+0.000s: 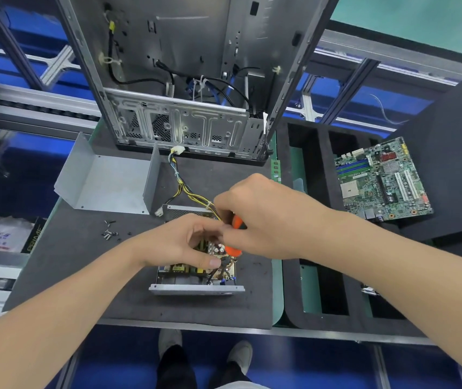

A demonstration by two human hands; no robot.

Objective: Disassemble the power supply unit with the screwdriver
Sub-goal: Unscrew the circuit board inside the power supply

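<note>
The opened power supply unit (196, 279) lies on the dark mat (128, 299), its circuit board and capacitors exposed. Its yellow and black cable bundle (187, 192) runs up to a white connector. My right hand (269, 217) grips the orange-handled screwdriver (235, 237), held upright over the board; its tip is hidden. My left hand (179, 242) reaches into the unit with curled fingers, thumb over the board; what it touches is hidden. The removed grey metal cover (106, 183) lies at the back left.
Several loose screws (110, 233) lie on the mat left of the unit. An empty computer case (184, 80) stands behind. A motherboard (378, 181) rests on black foam at the right, beside a black foam tray (291, 304) with slots.
</note>
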